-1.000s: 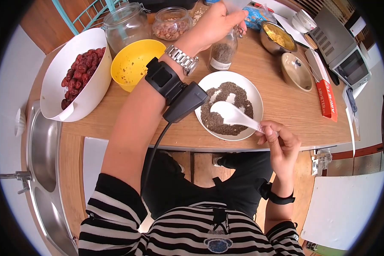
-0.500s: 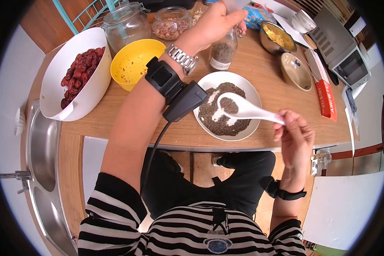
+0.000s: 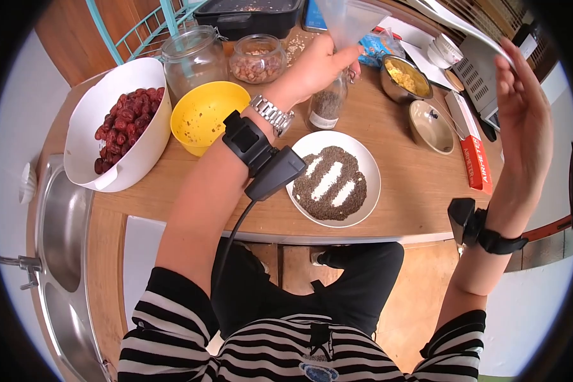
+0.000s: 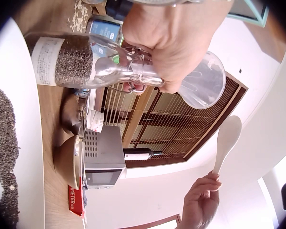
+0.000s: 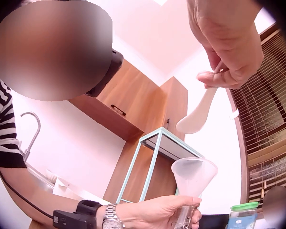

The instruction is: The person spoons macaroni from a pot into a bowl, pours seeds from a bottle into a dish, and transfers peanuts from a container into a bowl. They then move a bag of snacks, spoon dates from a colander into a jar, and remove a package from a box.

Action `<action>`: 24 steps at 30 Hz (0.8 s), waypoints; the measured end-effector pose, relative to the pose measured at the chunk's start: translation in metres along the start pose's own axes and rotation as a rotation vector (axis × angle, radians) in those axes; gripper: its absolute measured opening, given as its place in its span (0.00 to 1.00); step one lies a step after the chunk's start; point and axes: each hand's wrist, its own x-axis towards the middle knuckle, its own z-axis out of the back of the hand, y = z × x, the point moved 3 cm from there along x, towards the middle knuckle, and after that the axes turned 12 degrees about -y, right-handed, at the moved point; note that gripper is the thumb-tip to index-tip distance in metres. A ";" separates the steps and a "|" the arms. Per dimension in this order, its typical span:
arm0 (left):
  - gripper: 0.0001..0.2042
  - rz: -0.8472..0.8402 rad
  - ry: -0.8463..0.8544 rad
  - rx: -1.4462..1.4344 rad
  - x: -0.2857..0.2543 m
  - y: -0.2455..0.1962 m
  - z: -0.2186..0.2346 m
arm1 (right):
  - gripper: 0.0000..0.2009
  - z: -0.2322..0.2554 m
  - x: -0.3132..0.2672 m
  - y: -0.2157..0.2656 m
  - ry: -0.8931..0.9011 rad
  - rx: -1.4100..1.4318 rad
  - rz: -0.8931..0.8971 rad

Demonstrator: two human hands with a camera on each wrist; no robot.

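My left hand [image 3: 328, 60] grips the neck of a glass bottle [image 3: 326, 105] partly filled with dark seeds and steadies a clear funnel [image 3: 352, 18] in its mouth. The wrist views show the same left hand [image 4: 174, 40] [image 5: 157, 210], bottle [image 4: 71, 59] and funnel [image 4: 205, 86] [image 5: 193, 174]. My right hand [image 3: 519, 95] is raised high at the right and pinches the handle of a white spoon [image 4: 227, 138] [image 5: 198, 117], bowl end tilted toward the funnel. A white plate [image 3: 370, 167] of dark seeds with scooped bare streaks lies near the table's front edge.
A white bowl [image 3: 76, 149] of red dates, a yellow bowl [image 3: 207, 111] and two glass jars [image 3: 191, 54] stand at the back left. A metal bowl [image 3: 388, 86], a lidded dish [image 3: 430, 124], a red box [image 3: 474, 162] and a toaster oven are at the right. A sink [image 3: 63, 223] lies left.
My right hand lifted the spoon with seeds off the plate and raised it high to the right, above the funnel's level. The left hand stayed on the bottle.
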 end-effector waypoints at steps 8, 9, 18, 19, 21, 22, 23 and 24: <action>0.12 0.005 -0.003 -0.020 -0.002 -0.002 -0.001 | 0.12 -0.040 0.003 -0.026 0.084 -0.293 0.214; 0.12 0.005 -0.003 -0.020 -0.002 -0.002 -0.001 | 0.11 -0.041 0.002 -0.028 0.086 -0.320 0.260; 0.11 0.004 -0.008 -0.036 -0.001 0.001 0.000 | 0.11 -0.015 -0.032 -0.009 -0.080 -0.434 0.696; 0.11 -0.038 -0.003 -0.013 0.000 0.001 0.000 | 0.10 -0.010 -0.040 -0.008 -0.117 -0.387 0.664; 0.11 -0.079 -0.009 0.020 0.000 -0.002 0.000 | 0.10 0.003 -0.057 -0.008 -0.163 -0.380 0.590; 0.11 -0.070 -0.014 0.020 -0.001 -0.004 0.000 | 0.09 0.008 -0.067 -0.010 -0.192 -0.392 0.559; 0.12 -0.015 -0.030 0.015 -0.002 -0.008 0.000 | 0.09 0.011 -0.076 -0.013 -0.124 -0.420 0.529; 0.13 0.036 -0.045 0.010 -0.003 -0.009 0.000 | 0.09 0.014 -0.085 -0.016 -0.057 -0.447 0.503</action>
